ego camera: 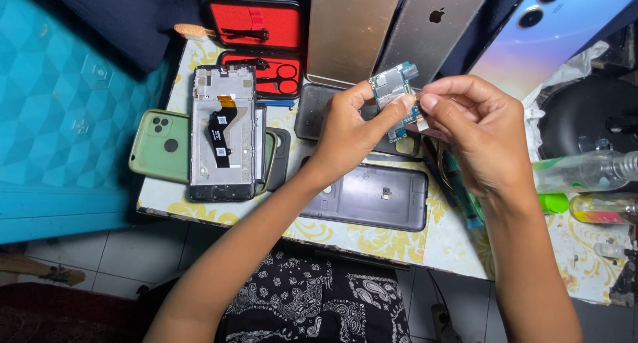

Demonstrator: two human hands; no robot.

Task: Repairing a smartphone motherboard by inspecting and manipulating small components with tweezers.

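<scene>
Head view: your hands above the table [372, 240].
Left hand [345, 133]: fingers pinched on circuit board [392, 90], long axis upright.
Right hand [482, 133]: fingers closed on its right edge.

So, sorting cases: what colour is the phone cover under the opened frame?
Pale green cover, beneath the opened phone frame; head view.

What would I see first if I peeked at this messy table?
First, two hands in the middle, the left hand and right hand, pinching a little blue-green circuit board between them above the table. To the left lies an opened phone frame with its insides showing, on a green phone case. Behind sits a red tool case with scissors.
</scene>
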